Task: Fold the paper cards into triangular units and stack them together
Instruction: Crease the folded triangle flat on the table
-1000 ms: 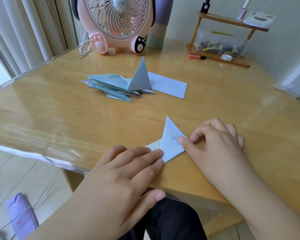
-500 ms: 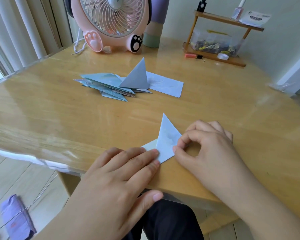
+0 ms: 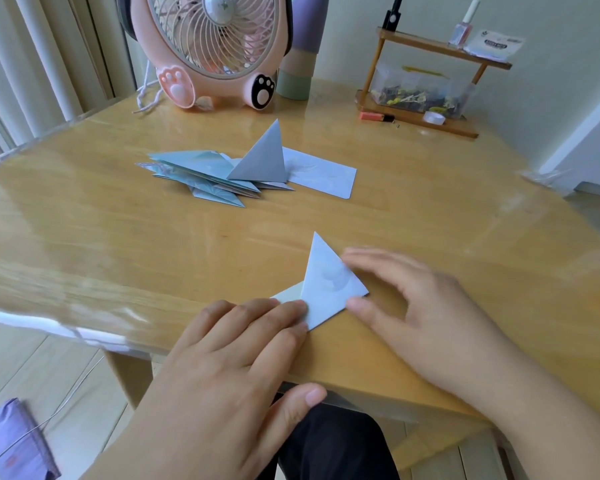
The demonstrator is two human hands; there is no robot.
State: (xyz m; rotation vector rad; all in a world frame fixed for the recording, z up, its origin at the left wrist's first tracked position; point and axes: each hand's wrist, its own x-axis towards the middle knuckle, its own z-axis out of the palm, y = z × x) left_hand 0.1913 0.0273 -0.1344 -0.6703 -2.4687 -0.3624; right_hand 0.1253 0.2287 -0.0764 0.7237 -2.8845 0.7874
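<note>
— Paper card (image 3: 328,287) under fold: where does it lie, and why there?

— Head view, the only 1 we have. It lies flat on the near part of the wooden table (image 3: 118,230), just short of the near edge, right in front of the person. That is probably for reach, so both hands can press straight down on it. It already shows a pale blue triangle pointing away, with a paler flap sticking out to the left.

— What is the left hand (image 3: 236,344) doing?

— Its fingers are straight and close together, laid flat over the flap and the near left corner of the card. I judge that it pins the card so the crease cannot slide on the glossy top. The thumb hangs off past the table edge, touching nothing of the card.

— And the right hand (image 3: 420,299)?

— Fingers spread and relaxed, blurred at the far side. The thumb tip sits just beside the card's right corner and the fingertips near its right edge. Whether they actually touch the paper I cannot tell. It grips nothing.

— Where do the finished ones go?

— Farther off, left of centre, the folded units (image 3: 205,176) lie overlapped in a loose fan, with 1 grey-blue triangle (image 3: 262,157) standing up on them. An unfolded card (image 3: 321,174) lies flat just to their right, partly tucked under. Keeping the stack far leaves the near area for folding.

— Anything else?

— A pink fan (image 3: 215,50) and a small wooden shelf (image 3: 426,84) stand at the far edge, well apart from the work.
</note>
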